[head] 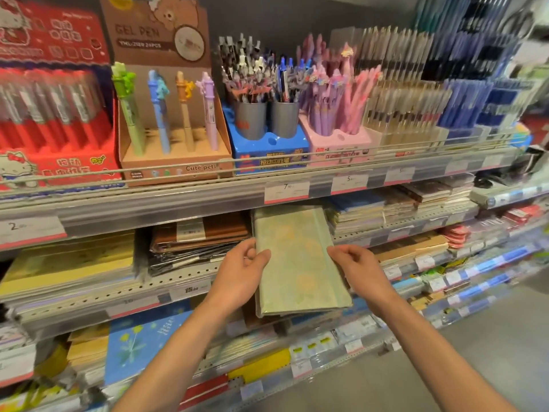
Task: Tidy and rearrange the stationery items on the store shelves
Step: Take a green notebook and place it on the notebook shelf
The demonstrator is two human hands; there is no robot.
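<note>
Green notebook (297, 257) at centre, far end under the shelf lip at 12 o'clock. Gripped by left hand (246, 272) at 9 o'clock; right hand (356, 267), fingers curled, at 3 o'clock edge.

Pale green notebook (297, 257), faint yellow flower print; brown notebooks (202, 236) beside

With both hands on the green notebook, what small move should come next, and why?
Probably slide the green notebook back into its gap on the shelf. The left hand and right hand grip its sides, and its near end sticks out past the shelf edge, unlike the brown notebooks beside it.
</note>
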